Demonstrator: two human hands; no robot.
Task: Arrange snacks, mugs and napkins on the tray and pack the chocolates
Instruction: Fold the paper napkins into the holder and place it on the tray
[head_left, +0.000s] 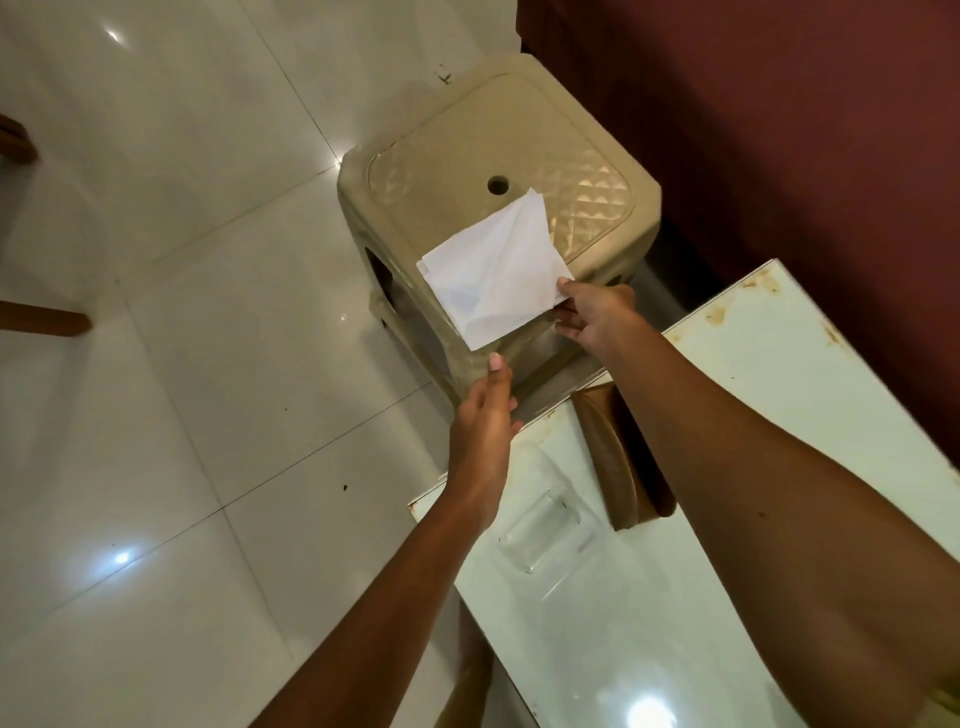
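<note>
Stool: a beige plastic stool (498, 208) stands on the pale tiled floor (182, 312), beside a dark red wall (779, 130); its quilted top has a round hole in the middle.
Counter: a white counter (779, 374) with rust stains at its edges sits at the near right, its corner close to the stool.
On the counter: a brown box (608, 457), partly hidden under the right forearm, and a clear plastic tray (545, 525) just beside it.
Left edge: brown wooden furniture legs (41, 317) on the floor, well apart from the stool.
Napkin: a white folded napkin (493, 270) is over the near corner of the stool top, one flap raised and its lower part hanging past the edge.
Right hand: the right hand (592, 312) reaches over the counter's corner, thumb on top and fingers under the napkin's near right corner; grip pinched closed on it.
Left hand: the left hand (483, 415) is stretched forward just below the napkin's lower tip, fingers extended, grip loose and holding nothing.
</note>
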